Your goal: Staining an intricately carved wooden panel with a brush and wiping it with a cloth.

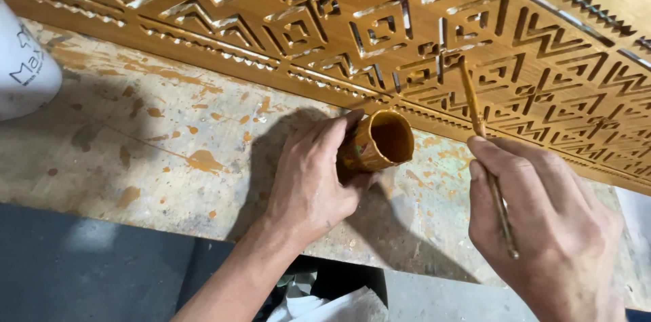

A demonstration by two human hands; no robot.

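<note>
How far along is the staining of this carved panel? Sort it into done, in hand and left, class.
Done: the raised faces of the carved wooden panel look evenly ochre. In hand: the right hand holds a thin brush with its tip on the carving; the left hand holds a small paint cup tilted on the spattered workbench. Left: several groove walls still look pale.

Bare, paint-spattered counter [156,152] lies open left of the left hand [308,179]. The carved panel [420,30] walls off the far side. A white container [24,64], seemingly resting there, blocks the far-left corner; the paint cup [380,140] fills the gap between the hands.
</note>
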